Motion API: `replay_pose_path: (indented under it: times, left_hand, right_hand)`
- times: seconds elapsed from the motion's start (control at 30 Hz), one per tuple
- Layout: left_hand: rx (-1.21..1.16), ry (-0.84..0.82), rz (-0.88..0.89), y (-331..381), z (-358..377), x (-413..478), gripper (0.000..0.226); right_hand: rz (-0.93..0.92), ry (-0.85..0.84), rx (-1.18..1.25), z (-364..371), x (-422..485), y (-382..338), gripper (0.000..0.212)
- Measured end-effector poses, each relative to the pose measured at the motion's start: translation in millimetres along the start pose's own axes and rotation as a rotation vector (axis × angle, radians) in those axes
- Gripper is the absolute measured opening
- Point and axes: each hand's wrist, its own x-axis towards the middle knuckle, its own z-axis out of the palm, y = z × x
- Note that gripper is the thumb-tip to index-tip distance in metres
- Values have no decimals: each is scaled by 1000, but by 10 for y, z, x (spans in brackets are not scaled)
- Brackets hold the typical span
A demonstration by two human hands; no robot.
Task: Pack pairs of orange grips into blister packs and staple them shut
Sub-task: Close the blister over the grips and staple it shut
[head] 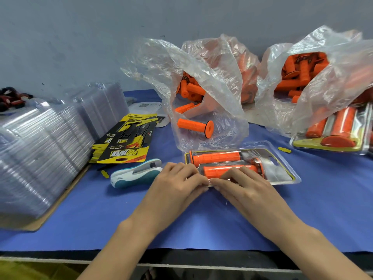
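Observation:
A clear blister pack [282,174] with a yellow card lies on the blue cloth at centre, holding two orange grips [216,157] side by side. My left hand [177,182] and my right hand [240,184] meet at its near left edge, fingertips pinching the plastic rim together. A white and teal stapler [135,174] lies just left of my left hand, untouched. One loose orange grip [194,126] lies on the cloth behind the pack.
Tall stacks of empty clear blisters [40,154] fill the left side. Yellow and black cards [123,144] are piled beside them. Plastic bags of orange grips [201,77] stand at the back. Finished packs [335,130] lie at far right.

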Motion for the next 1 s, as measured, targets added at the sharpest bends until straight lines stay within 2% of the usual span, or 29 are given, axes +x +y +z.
replay_pose_path:
  times: [0.1,0.23,0.37,0.47,0.53,0.7,0.8,0.9,1.0]
  left_hand:
    - [-1,15,-21,-31,-18,14,16]
    - [-87,-47,-103,-93,-69,-36,23]
    - [-130,-9,-414,-371,-187,-225,38]
    - [3,-208,-607,-597,-217,-396,47]
    - [78,-312,-630,-651,-185,-455,54]
    - [127,-299,-657,-719,-196,-473,42]
    - [141,-306,-686,-769,-212,-506,39]
    - [99,-294,-699,-780,-227,-480,51]
    - [85,-352,-784,-777,-228,-445,69]
  right_hand:
    - [20,43,-71,-3,19,17,21]
    - [50,37,-84,10,34,9,11]
    - [75,28,-48,24,49,-21,7]
    - [67,-3,-61,26,36,-21,16]
    - [47,-16,-79,31,26,-17,20]
    - [18,0,-91,21,30,-25,19]
    - [14,-6,-90,16,24,-22,26]
    - [23,-29,-73,45,11,-4,32]
    - [43,-18,-44,66,8,-5,22]
